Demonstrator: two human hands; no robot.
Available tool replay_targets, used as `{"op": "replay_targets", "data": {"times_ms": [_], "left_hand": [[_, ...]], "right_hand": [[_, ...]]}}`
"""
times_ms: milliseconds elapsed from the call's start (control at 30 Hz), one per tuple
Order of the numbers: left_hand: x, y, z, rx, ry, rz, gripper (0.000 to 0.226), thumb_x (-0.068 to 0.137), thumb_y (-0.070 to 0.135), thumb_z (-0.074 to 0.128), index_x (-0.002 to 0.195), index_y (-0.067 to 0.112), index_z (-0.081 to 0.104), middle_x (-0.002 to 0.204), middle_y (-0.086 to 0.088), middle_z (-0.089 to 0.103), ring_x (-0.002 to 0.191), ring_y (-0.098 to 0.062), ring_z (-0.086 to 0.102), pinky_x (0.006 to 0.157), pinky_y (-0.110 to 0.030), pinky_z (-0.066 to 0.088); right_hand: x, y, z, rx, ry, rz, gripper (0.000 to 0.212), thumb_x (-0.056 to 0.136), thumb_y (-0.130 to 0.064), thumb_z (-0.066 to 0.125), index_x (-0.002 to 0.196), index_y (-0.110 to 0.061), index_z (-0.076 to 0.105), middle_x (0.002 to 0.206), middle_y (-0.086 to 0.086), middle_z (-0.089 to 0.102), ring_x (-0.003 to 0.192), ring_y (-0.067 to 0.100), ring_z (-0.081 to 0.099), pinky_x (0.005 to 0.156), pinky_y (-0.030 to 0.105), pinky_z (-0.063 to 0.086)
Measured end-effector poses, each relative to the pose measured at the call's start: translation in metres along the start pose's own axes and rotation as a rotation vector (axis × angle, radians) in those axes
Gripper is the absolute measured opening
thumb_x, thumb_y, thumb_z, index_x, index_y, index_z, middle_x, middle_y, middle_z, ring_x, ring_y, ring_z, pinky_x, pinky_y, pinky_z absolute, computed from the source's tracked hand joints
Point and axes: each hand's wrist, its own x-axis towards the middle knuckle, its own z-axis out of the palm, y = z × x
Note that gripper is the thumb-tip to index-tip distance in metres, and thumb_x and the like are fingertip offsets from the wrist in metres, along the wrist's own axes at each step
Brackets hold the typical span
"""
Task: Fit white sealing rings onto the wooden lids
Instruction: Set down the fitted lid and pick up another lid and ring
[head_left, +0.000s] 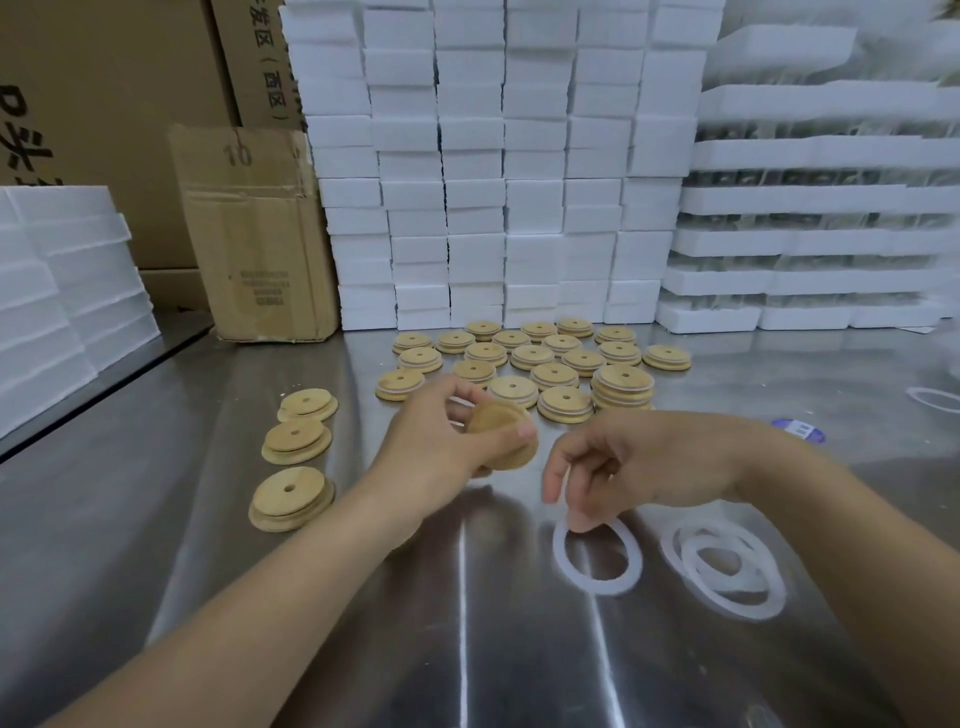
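Note:
My left hand (441, 441) grips a round wooden lid (501, 434) above the steel table, thumb across its near edge. My right hand (634, 467) is beside it, fingers curled down, pinching the upper edge of a white sealing ring (597, 558) that lies on the table. To the right of that ring lies a small pile of loose white rings (727, 571). Three wooden lids (296, 441) lie in a column at the left. Several more lids (535, 358) are spread in rows behind my hands, some stacked.
The steel table (208, 467) ends at the left edge. A cardboard box (260, 234) and walls of white foam blocks (498, 166) stand at the back. Foam slabs (62, 291) are stacked at the left. A white ring (932, 400) and a small blue-white item (800, 428) lie at the right.

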Motion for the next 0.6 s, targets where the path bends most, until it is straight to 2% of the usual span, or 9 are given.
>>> {"op": "replay_targets", "data": {"times_ms": [133,200,333,400,433,467,500,567,600], "left_hand": [[-0.001,-0.006,0.008,-0.013,-0.022,0.036,0.022,0.088,0.020,0.087,0.107,0.021,0.077,0.106,-0.007,0.077,0.095,-0.026,0.078,0.070,-0.041,0.068],[-0.001,-0.008,0.012,-0.042,-0.026,0.013,0.022,0.096,0.015,0.078,0.117,0.020,0.075,0.111,-0.005,0.079,0.105,-0.027,0.076,0.080,-0.046,0.068],[0.002,-0.011,0.014,0.038,-0.047,0.038,0.026,0.106,0.016,0.063,0.129,0.024,0.072,0.119,0.001,0.077,0.116,-0.023,0.072,0.095,-0.048,0.063],[0.005,-0.012,0.008,0.207,-0.011,0.135,0.030,0.106,0.018,0.063,0.133,0.026,0.070,0.123,0.006,0.075,0.116,-0.017,0.069,0.100,-0.037,0.059],[0.005,-0.012,0.004,0.323,0.019,0.193,0.030,0.104,0.018,0.064,0.132,0.028,0.071,0.121,0.011,0.074,0.113,-0.010,0.066,0.098,-0.021,0.054],[0.004,-0.011,0.000,0.418,0.051,0.233,0.030,0.103,0.018,0.066,0.130,0.030,0.072,0.117,0.016,0.073,0.108,-0.004,0.063,0.090,-0.005,0.046],[0.004,-0.011,-0.004,0.457,0.076,0.240,0.030,0.102,0.017,0.066,0.128,0.032,0.074,0.112,0.020,0.071,0.104,-0.001,0.060,0.082,0.001,0.041],[0.005,-0.010,-0.006,0.402,0.098,0.209,0.030,0.102,0.016,0.066,0.127,0.032,0.074,0.112,0.020,0.072,0.107,-0.005,0.063,0.085,-0.002,0.042],[0.004,-0.008,-0.004,0.322,0.099,0.183,0.031,0.103,0.015,0.064,0.130,0.029,0.074,0.116,0.016,0.074,0.113,-0.010,0.066,0.094,-0.013,0.049]], "right_hand": [[0.014,-0.002,0.012,0.027,0.107,-0.142,0.008,0.090,-0.014,0.082,0.094,-0.021,0.080,0.089,0.003,0.079,0.083,0.007,0.071,0.080,0.019,0.053],[0.020,-0.003,0.017,0.032,0.185,-0.184,0.005,0.090,-0.012,0.081,0.092,-0.017,0.079,0.086,0.003,0.078,0.079,0.007,0.069,0.079,0.021,0.053],[0.026,-0.001,0.020,0.052,0.331,-0.249,0.004,0.091,-0.007,0.079,0.090,-0.009,0.076,0.078,-0.007,0.073,0.073,0.002,0.064,0.071,0.013,0.049],[0.027,0.000,0.021,0.048,0.367,-0.264,0.004,0.092,-0.007,0.079,0.090,-0.009,0.076,0.076,-0.012,0.071,0.073,0.001,0.063,0.070,0.011,0.048],[0.028,0.001,0.022,0.045,0.383,-0.269,0.005,0.092,-0.008,0.079,0.090,-0.010,0.076,0.075,-0.014,0.070,0.072,0.000,0.063,0.069,0.010,0.047],[0.029,0.001,0.022,0.041,0.396,-0.268,0.005,0.092,-0.008,0.080,0.089,-0.011,0.076,0.074,-0.016,0.070,0.072,0.000,0.062,0.068,0.010,0.046],[0.029,0.002,0.023,0.037,0.408,-0.266,0.006,0.092,-0.009,0.080,0.089,-0.012,0.075,0.074,-0.017,0.069,0.072,-0.001,0.062,0.067,0.009,0.045],[0.030,0.001,0.023,0.040,0.428,-0.269,0.006,0.091,-0.009,0.080,0.088,-0.013,0.075,0.076,-0.015,0.070,0.071,-0.002,0.061,0.067,0.009,0.045],[0.030,0.000,0.023,0.045,0.444,-0.279,0.006,0.091,-0.008,0.080,0.088,-0.012,0.076,0.079,-0.012,0.071,0.071,-0.002,0.060,0.068,0.009,0.045]]}}
